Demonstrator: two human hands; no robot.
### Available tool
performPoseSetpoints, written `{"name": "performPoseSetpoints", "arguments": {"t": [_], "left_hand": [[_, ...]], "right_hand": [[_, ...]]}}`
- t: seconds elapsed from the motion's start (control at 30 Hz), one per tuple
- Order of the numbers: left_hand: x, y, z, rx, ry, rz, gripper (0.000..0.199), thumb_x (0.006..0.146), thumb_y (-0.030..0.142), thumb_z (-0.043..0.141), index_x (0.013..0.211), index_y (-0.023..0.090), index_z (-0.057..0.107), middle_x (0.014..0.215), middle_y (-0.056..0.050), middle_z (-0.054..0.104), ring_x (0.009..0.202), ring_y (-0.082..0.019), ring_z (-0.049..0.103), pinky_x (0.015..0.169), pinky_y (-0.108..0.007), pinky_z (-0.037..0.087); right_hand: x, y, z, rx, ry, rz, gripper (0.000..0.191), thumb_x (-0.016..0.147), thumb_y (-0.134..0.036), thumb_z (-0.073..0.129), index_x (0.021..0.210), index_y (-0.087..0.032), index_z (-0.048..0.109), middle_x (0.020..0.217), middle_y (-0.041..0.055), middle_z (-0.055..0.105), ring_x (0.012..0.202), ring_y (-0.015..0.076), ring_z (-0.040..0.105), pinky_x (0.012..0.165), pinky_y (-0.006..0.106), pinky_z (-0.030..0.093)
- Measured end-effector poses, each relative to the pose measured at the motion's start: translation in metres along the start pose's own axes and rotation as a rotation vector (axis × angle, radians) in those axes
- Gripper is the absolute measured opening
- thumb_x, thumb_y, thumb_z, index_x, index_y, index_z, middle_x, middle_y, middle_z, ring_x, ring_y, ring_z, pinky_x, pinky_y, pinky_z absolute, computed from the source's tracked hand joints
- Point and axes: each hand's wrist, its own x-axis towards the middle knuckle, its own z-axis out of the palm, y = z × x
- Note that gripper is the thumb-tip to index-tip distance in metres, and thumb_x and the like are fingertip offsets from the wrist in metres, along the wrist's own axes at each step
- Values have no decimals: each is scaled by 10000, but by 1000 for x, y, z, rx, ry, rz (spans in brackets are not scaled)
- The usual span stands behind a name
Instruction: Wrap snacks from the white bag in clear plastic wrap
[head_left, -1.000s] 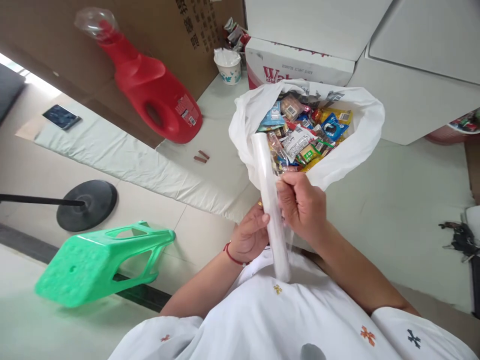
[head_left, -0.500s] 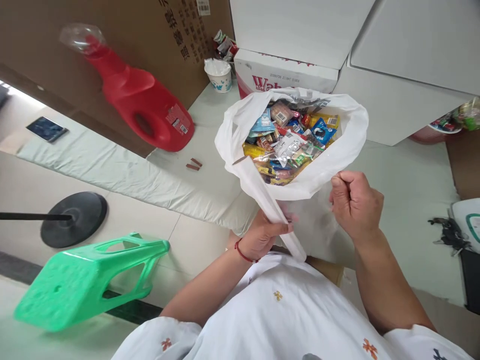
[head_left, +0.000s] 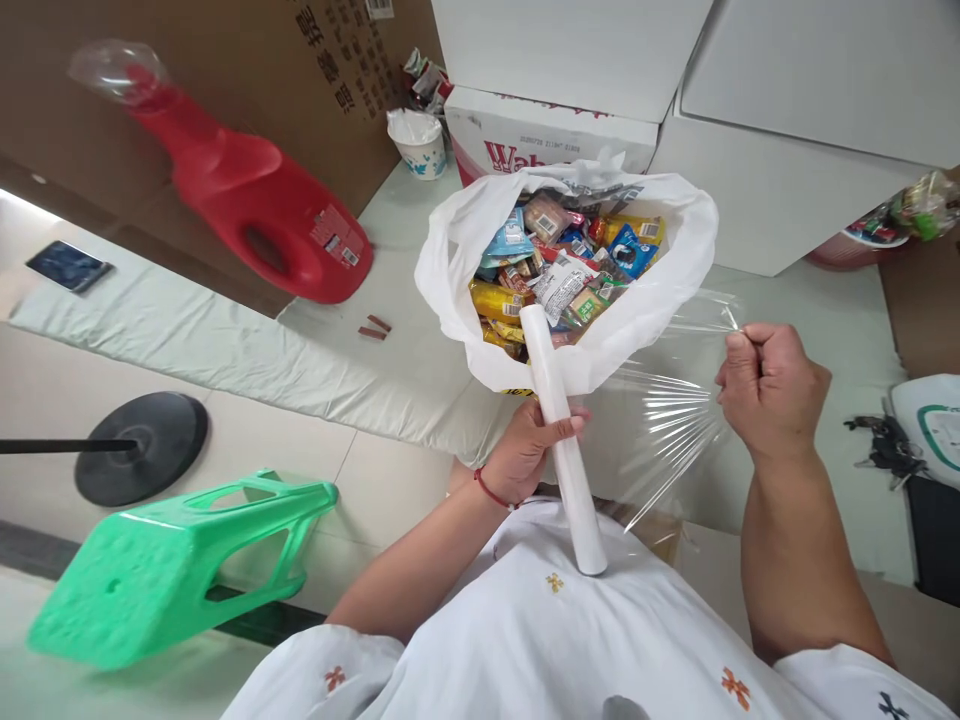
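Observation:
My left hand (head_left: pixel 532 445) is wrapped round the middle of a white roll of plastic film (head_left: pixel 566 450), which slants over my lap. Clear plastic film (head_left: pixel 675 400) stretches from the roll to my right hand (head_left: pixel 776 390), whose closed fingers pinch its gathered edge. The film spreads in shiny creases between the two hands. Beyond the roll's upper end stands an open white plastic bag (head_left: pixel 679 240), filled with small wrapped snacks (head_left: pixel 574 285). The roll's top end overlaps the bag's near rim.
A red jug (head_left: pixel 255 200) stands left of the bag, near two small brown sticks (head_left: pixel 375 327). Behind are a paper cup (head_left: pixel 418 145) and a printed carton (head_left: pixel 547 135). A green stool (head_left: pixel 180 565) lies lower left. Keys (head_left: pixel 889 450) rest at right.
My right hand has moved right, away from the roll, drawing out a wider stretch of film. The roll has turned more upright in my left hand. The view has shifted slightly.

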Motion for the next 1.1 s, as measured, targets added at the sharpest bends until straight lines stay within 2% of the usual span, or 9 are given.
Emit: {"name": "performPoseSetpoints", "arguments": {"t": [0.1,0.23,0.4,0.53,0.63,0.73,0.8,0.9,1.1], "left_hand": [[4,-2,-4,-39,-8,-46,425,579,337,982,854,143,724,804,2,651,777,-138,604,807,-300,498],[7,-6,-5,-162,-180,-193,380,612,307,961,821,159,681,853,-24,649,919,-214,672,836,-358,546],[21,-16,6,-60,-201,-172,533,594,249,973,1045,165,702,974,-51,731,866,-166,694,827,-281,511],[39,-34,16,49,-218,-260,561,537,355,1000,939,156,663,884,-39,698,824,-171,673,737,-273,479],[53,-51,24,169,-137,-279,647,450,373,1020,895,179,592,850,-3,647,806,-190,658,727,-302,468],[61,-64,34,295,-15,-156,648,453,367,1010,913,180,595,850,15,621,802,-157,587,763,-302,450],[63,-68,42,331,-15,-128,593,487,407,990,879,170,614,831,10,613,819,-158,558,788,-307,441],[61,-67,51,269,-43,-180,549,511,451,971,805,174,599,786,3,585,830,-177,566,797,-330,465],[58,-63,55,31,-135,-263,616,490,340,974,919,203,555,911,-11,652,803,-207,693,771,-360,533]], "right_hand": [[1,14,-5,-30,-5,43,218,1009,-419,521,945,-226,600,551,-60,597,450,135,593,579,256,464],[-4,38,-10,-49,-68,159,240,1001,-455,504,932,-237,578,559,-62,596,420,136,577,578,267,473],[-20,83,-20,-83,-117,352,234,973,-469,517,946,-243,570,585,-52,603,434,153,583,582,289,472],[-36,130,-29,-94,-209,490,179,952,-416,547,922,-242,577,586,-48,602,449,152,563,584,294,457],[-47,166,-32,-48,-280,566,176,950,-411,561,918,-239,583,596,-53,595,449,143,531,585,297,444],[-52,194,-29,-6,-335,631,154,952,-384,566,902,-239,579,576,-58,568,452,141,517,567,296,423],[-52,206,-26,16,-354,668,136,951,-361,572,894,-238,581,568,-57,564,445,140,508,544,293,406],[-49,218,-20,43,-364,695,120,954,-331,567,884,-236,584,567,-56,569,432,130,489,523,287,384],[-40,238,-23,48,-374,738,119,945,-292,605,837,-247,581,525,-73,558,415,140,470,509,296,358]]}}
